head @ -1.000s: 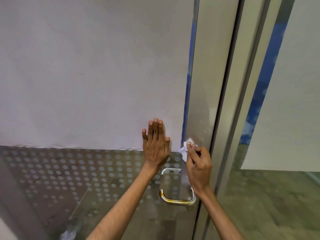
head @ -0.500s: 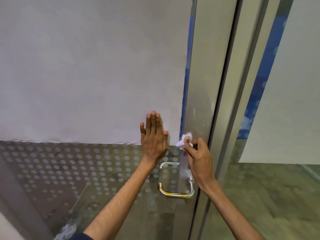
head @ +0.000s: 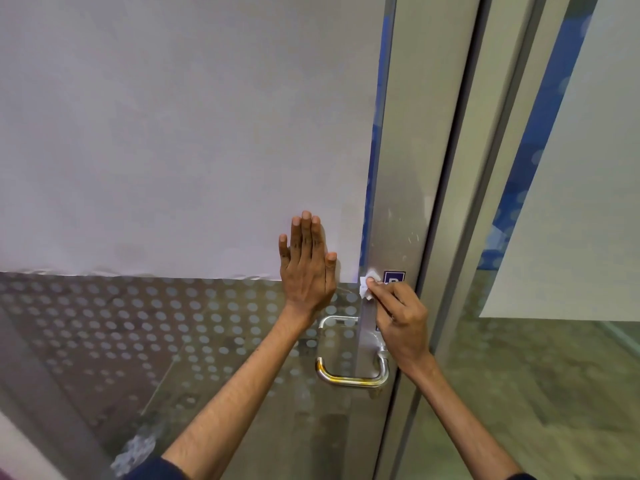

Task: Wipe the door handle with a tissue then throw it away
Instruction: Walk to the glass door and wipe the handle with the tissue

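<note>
A steel U-shaped door handle [head: 349, 379] is mounted on the metal stile of a glass door [head: 391, 220]. My right hand [head: 401, 317] pinches a small crumpled white tissue [head: 366, 288] against the stile above the handle, next to a dark blue sticker [head: 394, 277]. Its wrist covers the handle's upper right mount. My left hand [head: 306, 265] lies flat with fingers together on the glass, left of the stile and above the handle.
The door glass carries a white frosted sheet [head: 173, 133] above and a dotted film [head: 138, 323] below. A second metal frame [head: 485, 202] and another glass panel [head: 571, 237] stand to the right. The floor shows through the glass.
Both hands hold nearly the same places; the view has shifted slightly. My right hand's fingers have moved the tissue a little, and the blue sticker beside it now shows.
</note>
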A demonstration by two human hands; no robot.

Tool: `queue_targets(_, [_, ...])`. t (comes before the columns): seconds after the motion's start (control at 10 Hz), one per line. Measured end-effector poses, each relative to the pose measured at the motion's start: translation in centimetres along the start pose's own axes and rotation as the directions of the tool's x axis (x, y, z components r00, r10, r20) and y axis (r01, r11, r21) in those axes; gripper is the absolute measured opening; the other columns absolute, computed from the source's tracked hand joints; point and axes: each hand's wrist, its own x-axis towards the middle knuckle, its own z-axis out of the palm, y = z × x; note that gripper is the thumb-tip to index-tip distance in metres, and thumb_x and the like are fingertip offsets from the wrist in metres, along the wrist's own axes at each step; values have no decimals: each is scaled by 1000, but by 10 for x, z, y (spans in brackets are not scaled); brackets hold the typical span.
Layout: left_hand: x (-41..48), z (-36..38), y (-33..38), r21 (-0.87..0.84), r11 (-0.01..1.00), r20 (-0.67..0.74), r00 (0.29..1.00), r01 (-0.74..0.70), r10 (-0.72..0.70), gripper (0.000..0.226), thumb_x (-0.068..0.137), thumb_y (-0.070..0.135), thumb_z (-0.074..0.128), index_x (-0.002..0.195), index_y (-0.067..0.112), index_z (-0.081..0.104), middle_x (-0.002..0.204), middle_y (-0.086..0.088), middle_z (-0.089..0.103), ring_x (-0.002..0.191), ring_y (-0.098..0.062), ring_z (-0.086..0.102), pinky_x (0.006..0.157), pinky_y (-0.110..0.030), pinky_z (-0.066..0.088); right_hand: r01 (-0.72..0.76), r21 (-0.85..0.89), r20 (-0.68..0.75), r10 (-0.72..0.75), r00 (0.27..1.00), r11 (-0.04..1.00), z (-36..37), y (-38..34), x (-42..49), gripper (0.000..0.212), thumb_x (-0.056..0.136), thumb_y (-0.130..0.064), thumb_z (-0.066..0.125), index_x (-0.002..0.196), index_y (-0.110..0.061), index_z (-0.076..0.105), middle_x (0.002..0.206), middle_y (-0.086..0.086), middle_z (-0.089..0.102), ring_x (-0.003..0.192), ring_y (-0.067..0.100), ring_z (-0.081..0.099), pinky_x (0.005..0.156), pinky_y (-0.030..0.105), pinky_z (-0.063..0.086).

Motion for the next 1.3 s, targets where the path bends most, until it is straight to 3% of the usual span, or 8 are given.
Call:
queue_targets(0.2, [0, 1, 0, -4, 1000, 0, 1000, 9, -9, 61, 105, 37, 9, 157, 14, -14, 166, 0, -23, 155, -15, -18, 126, -36, -17, -1, -19, 71, 2, 998, 1000, 6, 3, -24, 28, 83, 3, 60, 108, -1, 73, 80, 9, 66, 72, 21, 61, 69, 29, 55])
queue_targets(0.4, [0, -2, 2, -8, 1000, 21, 1000, 17, -17, 61, 105, 37, 9, 157, 14, -14, 166, 0, -24, 155, -15, -19, 126, -36, -17, 20, -33, 192, -14, 981, 999, 2, 6, -32, 34, 75, 11, 73, 107, -2, 73, 81, 8, 65, 73, 21, 60, 71, 30, 55])
queue_targets(0.5, [1, -5, 3, -4, 1000, 29, 999, 17, -17, 61, 105, 36, 8, 156, 14, -15, 166, 0, -24, 155, -15, -20, 126, -36, -17, 26, -37, 207, -18, 978, 999, -1, 3, -29, 27, 81, 4, 68, 106, -5, 72, 80, 6, 62, 71, 18, 57, 70, 26, 52])
queue_targets(0.6, [0, -5, 3, 0, 1000, 21, 1000, 12, -12, 61, 105, 36, 9, 156, 14, -15, 166, -1, -24, 155, -15, -20, 126, -36, -17, 34, -52, 201, -23, 979, 998, -6, -2, -20, 38, 81, 4, 68, 117, -7, 70, 74, 6, 59, 64, 17, 54, 59, 27, 50])
queue_targets(0.7, [0, -5, 2, 2, 1000, 19, 1000, 7, -7, 62, 104, 35, 10, 157, 14, -15, 166, -1, -24, 155, -15, -19, 126, -36, -17, 42, -55, 106, -36, 994, 998, -8, -4, 1, 48, 72, 15, 73, 116, -5, 71, 71, 9, 60, 59, 20, 54, 54, 26, 47])
queue_targets(0.8, [0, -4, 1, 0, 1000, 22, 1000, 5, -5, 62, 104, 36, 10, 157, 13, -14, 166, -1, -23, 155, -15, -19, 126, -36, -17, 12, -7, 2, -12, 1000, 1000, -9, -6, 18, 34, 76, 14, 71, 106, -3, 75, 77, 11, 65, 65, 21, 60, 60, 28, 55])
queue_targets(1.1, [-2, -2, 0, -12, 1000, 17, 1000, 2, -2, 62, 104, 37, 10, 156, 14, -15, 165, 0, -25, 155, -15, -20, 126, -36, -18, -41, -27, -69, 39, 997, 999, 10, -1, -4, 29, 85, 4, 56, 107, -4, 73, 77, 7, 62, 70, 10, 49, 71, 10, 40])
queue_targets(1.3, [0, -3, 1, -11, 1000, 28, 1000, 2, -1, 61, 105, 37, 8, 156, 14, -15, 165, 0, -25, 155, -14, -20, 126, -35, -18, -29, -3, 94, 29, 995, 1000, 12, 12, -40, 34, 79, 9, 63, 107, -6, 74, 81, 6, 66, 72, 20, 61, 69, 29, 56])
